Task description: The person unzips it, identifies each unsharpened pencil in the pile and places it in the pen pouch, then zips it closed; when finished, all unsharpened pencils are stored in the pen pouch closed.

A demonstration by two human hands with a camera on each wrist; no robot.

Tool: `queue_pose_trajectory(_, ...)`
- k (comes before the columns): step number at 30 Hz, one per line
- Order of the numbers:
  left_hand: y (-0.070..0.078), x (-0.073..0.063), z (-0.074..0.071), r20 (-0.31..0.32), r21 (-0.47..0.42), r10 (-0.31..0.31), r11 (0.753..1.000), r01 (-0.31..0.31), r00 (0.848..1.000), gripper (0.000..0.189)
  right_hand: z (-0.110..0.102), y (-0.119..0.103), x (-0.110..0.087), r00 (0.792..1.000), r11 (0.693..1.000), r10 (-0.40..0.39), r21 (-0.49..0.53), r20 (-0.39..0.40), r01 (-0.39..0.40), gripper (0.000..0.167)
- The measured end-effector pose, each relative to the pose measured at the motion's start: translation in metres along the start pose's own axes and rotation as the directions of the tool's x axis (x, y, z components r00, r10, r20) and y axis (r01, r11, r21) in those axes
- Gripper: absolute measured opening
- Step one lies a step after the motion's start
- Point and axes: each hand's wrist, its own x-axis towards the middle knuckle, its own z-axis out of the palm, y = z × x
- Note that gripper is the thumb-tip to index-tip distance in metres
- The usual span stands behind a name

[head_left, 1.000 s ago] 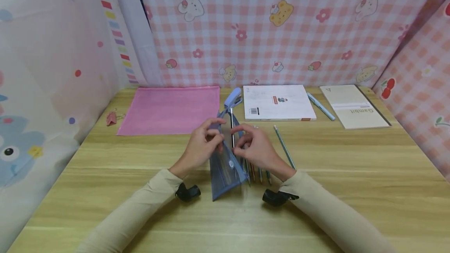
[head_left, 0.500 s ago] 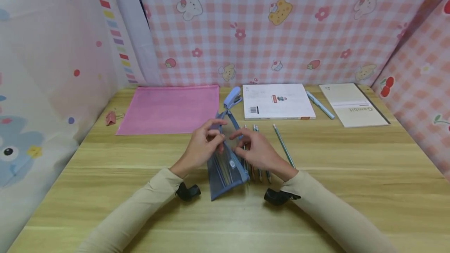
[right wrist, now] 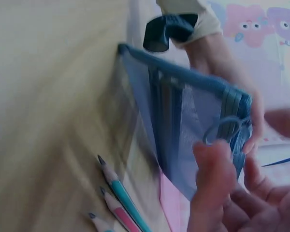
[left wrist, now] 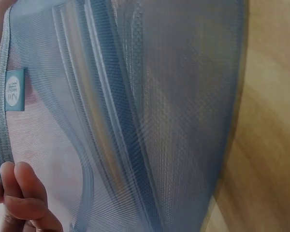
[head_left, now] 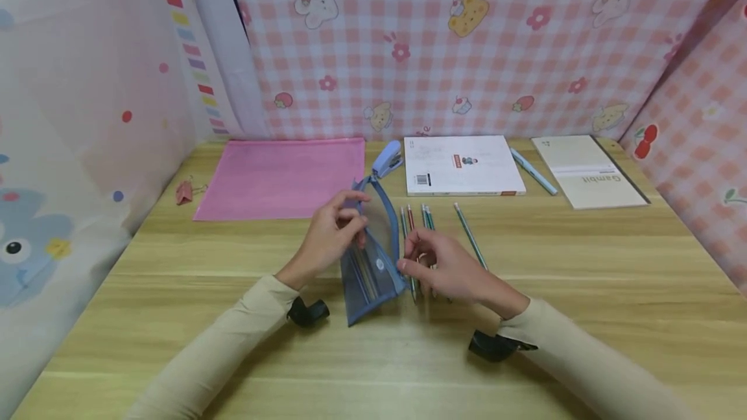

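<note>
A blue mesh zip pouch stands on edge in the middle of the table, its zip top apart. Long thin things show through its mesh in the left wrist view. My left hand pinches the left upper edge of the pouch. By the pouch's near end is my right hand, thumb and forefinger apart. The thumb overlaps the ring of the zip pull in the right wrist view. Several pencils lie under and beside the right hand, partly hidden by it.
A lilac stapler sits behind the pouch. Around the back lie a pink pouch, a white book, a blue pen, a cream notebook and a binder clip. One pencil lies apart at the right.
A black-and-white pen over the pouch's opening has gone down out of sight. My right hand has moved right and nearer to me, toward the zip pull. The left hand keeps its grip.
</note>
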Motion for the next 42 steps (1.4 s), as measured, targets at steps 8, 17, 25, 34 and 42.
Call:
queue_pose_trajectory(8,-0.001,0.003,-0.005,-0.007,0.003,-0.025,1.0,0.025,1.0,0.031,0.005,-0.001,-0.012,0.993,0.992,-0.118,-0.038,0.017,0.118,0.029)
queue_pose_trajectory(17,0.0,0.004,-0.006,0.047,0.078,0.018,0.997,-0.021,0.999,0.027,0.004,-0.002,-0.008,0.992,0.992,-0.122,-0.044,-0.013,0.121,0.004)
queue_pose_trajectory(25,0.011,-0.015,0.005,0.221,0.255,0.04,0.962,-0.097,0.975,0.024,-0.003,-0.009,0.003,0.997,0.986,-0.002,0.169,0.079,-0.012,0.007)
queue_pose_trajectory(34,0.045,-0.061,0.016,0.282,0.64,0.228,0.679,-0.359,0.932,0.025,0.004,-0.02,0.008,0.998,0.965,-0.009,0.262,0.066,-0.009,0.006)
queue_pose_trajectory(42,0.048,-0.08,0.02,0.323,0.875,0.573,0.121,-0.468,0.753,0.033,0.01,-0.034,0.016,0.998,0.979,-0.034,0.2,0.052,0.023,0.008)
